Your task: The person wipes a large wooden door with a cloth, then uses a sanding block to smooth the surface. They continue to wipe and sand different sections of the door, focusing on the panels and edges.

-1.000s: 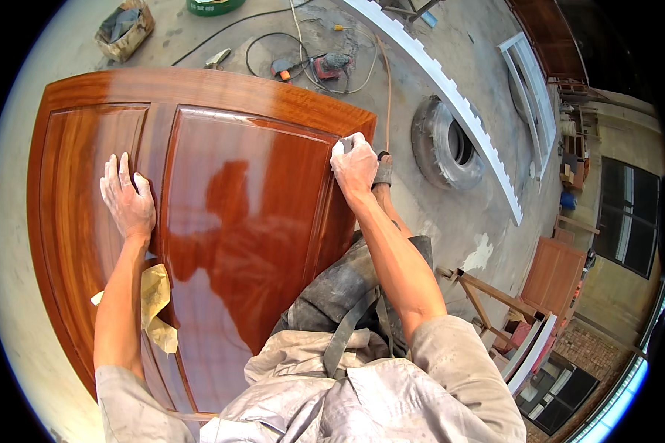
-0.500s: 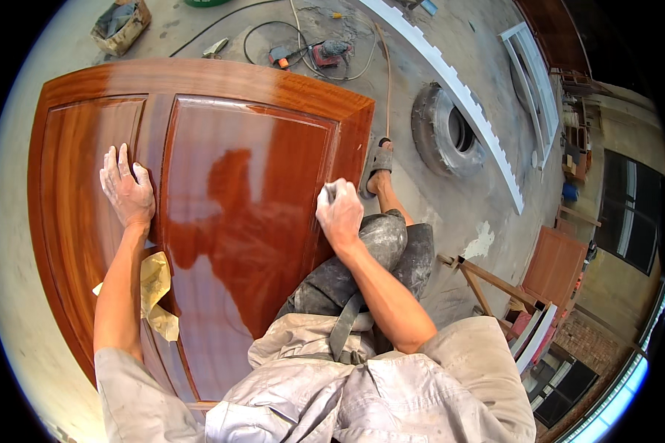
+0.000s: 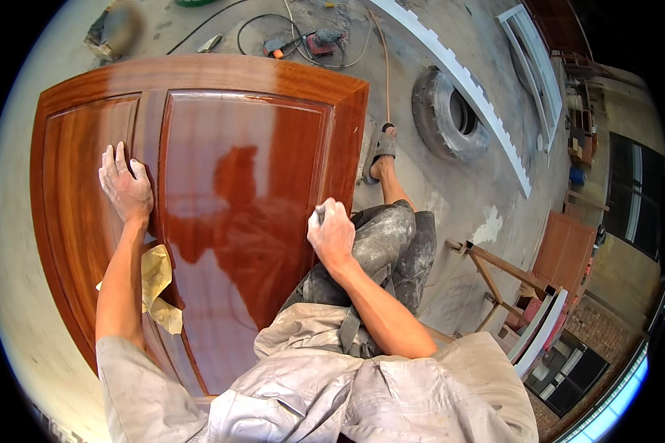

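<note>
A glossy red-brown wooden door panel with recessed fields and raised mouldings lies in front of me. My left hand, whitened with dust, rests flat on its left part, fingers stretched out. On the right side, my right hand is closed around a small dark grey piece, mostly hidden by the fingers; its kind does not show. That hand is at the moulding along the right edge of the large field. Beside my left forearm, a creased yellowish sheet of paper lies on the wood.
My sandalled foot stands right of the panel. Beyond lie a tyre, a long white notched strip and a red-and-black power tool with cables. A wooden trestle stands at the right, a box at the far left.
My right hand has slid toward me and slightly left along the moulding, still closed on the grey piece. My left hand has stayed in place on the panel.
</note>
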The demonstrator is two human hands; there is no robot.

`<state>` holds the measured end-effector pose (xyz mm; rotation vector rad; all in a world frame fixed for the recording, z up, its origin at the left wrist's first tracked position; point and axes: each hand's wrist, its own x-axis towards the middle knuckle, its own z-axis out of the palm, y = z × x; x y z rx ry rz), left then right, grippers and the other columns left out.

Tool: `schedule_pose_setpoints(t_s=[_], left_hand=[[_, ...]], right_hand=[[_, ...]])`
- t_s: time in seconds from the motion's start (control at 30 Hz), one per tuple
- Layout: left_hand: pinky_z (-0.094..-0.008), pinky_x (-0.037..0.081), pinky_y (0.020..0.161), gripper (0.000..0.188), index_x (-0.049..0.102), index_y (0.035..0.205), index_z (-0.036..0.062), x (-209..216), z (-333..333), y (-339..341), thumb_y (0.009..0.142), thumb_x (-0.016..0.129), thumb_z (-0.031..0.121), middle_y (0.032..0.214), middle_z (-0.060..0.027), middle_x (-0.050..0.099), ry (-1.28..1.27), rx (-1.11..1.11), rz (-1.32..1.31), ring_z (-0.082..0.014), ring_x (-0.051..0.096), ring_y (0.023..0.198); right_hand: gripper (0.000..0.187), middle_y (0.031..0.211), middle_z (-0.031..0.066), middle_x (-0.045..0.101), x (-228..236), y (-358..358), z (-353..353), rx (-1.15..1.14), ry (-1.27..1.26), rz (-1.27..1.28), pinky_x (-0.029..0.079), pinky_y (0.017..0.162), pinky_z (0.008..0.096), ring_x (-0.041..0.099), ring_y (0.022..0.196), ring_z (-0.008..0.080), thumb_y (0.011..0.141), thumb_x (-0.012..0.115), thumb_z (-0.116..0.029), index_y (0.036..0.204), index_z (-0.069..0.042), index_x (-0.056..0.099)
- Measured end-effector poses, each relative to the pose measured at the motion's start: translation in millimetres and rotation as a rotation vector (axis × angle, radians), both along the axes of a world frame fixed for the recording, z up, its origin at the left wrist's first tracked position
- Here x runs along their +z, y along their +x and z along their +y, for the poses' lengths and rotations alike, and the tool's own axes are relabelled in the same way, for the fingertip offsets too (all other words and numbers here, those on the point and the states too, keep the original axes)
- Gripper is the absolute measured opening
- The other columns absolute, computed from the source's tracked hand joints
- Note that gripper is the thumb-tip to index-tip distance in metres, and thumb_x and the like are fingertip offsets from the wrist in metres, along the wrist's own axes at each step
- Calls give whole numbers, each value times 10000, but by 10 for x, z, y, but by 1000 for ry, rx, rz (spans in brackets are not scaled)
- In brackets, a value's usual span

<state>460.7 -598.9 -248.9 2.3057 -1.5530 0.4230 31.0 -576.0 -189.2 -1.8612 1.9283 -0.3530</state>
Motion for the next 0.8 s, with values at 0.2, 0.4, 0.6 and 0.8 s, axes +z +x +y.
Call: schedule_pose_setpoints(t_s=[0.2,0.4,0.6,0.8], left_hand=[[-531,318,1237,480,583,1497,114,10,-104,-71,1037,563,248,1554,-162,530,-34,-53,11,-346,458,1466],[-527,334,1223,468,603,1479,105,-30,-93,-8,1039,563,260,1541,-170,546,-39,-38,-8,-360,475,1446],[-520,344,1213,461,618,1463,98,-82,-73,34,1036,569,265,1531,-179,557,-45,-59,-8,-368,483,1437],[-517,349,1209,466,625,1457,91,-90,-115,44,1032,572,275,1524,-189,562,-46,-61,-17,-371,488,1428]], right_hand=[[98,919,202,661,12,-77,-574,29,-131,-27,560,687,541,693,807,450,912,688,-64,957,-35,606],[138,951,194,678,100,-97,363,-13,139,27,568,759,539,706,884,448,915,720,-112,971,-45,613],[131,999,180,737,187,-150,510,-299,225,-339,555,860,443,720,925,371,939,730,-117,1019,-15,711],[130,1009,177,742,186,-124,568,-273,259,-298,557,874,454,716,948,376,931,731,-114,1025,-26,713]])
